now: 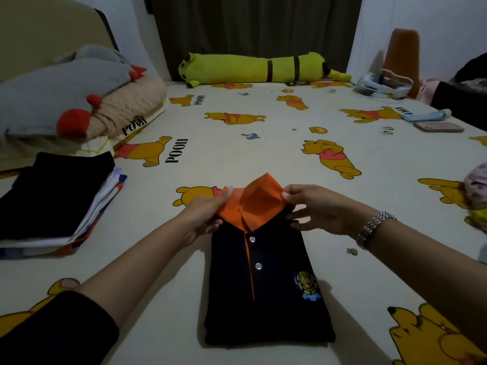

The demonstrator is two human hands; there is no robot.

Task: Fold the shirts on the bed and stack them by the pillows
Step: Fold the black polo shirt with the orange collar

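A black polo shirt (266,288) with an orange collar (257,204) lies near the front edge of the bed (237,154), already folded into a compact rectangle with its buttoned placket facing up. Both hands are at the collar: the left hand (204,216) holds its left side with curled fingers, and the right hand (319,209) pinches the raised right flap between thumb and forefinger (the flap stands up rather than lying flat, so this looks like a last tidying of the collar). The folding of this shirt seems all but finished; what is left for it is setting the collar down and carrying it over. To the left, a stack of folded shirts (58,204) with a black one on top sits just in front of the pillows (79,101), well apart from the polo, which suggests several shirts are done. A bundle of pale and yellow cloth (477,191) at the right edge may be more garments waiting, though I cannot tell whether they are shirts.
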